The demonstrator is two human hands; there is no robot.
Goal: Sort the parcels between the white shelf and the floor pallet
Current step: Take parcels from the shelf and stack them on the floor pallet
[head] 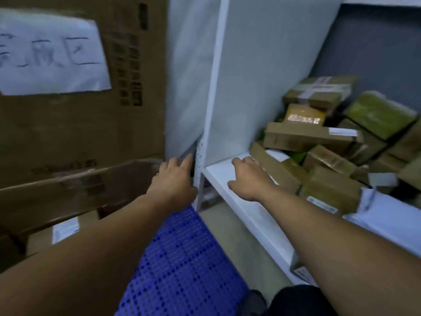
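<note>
The white shelf is a smooth flat board on the right, low over a pale grey floor, with a white panel behind it and a dark grey wall at the far right. The pallet lies on the floor in the near middle; it is blue plastic with a grid of small holes. The parcels are piled on the right part of the shelf: mostly brown cardboard boxes with white labels, one green wrapped packet and a soft white bag. On the left stands a big cardboard box with a paper sheet stuck on it. The left hand is stretched out with straight fingers beside the shelf post and holds nothing. The right hand is spread open over the shelf, just beside the nearest brown parcel; I cannot tell if it touches it.
</note>
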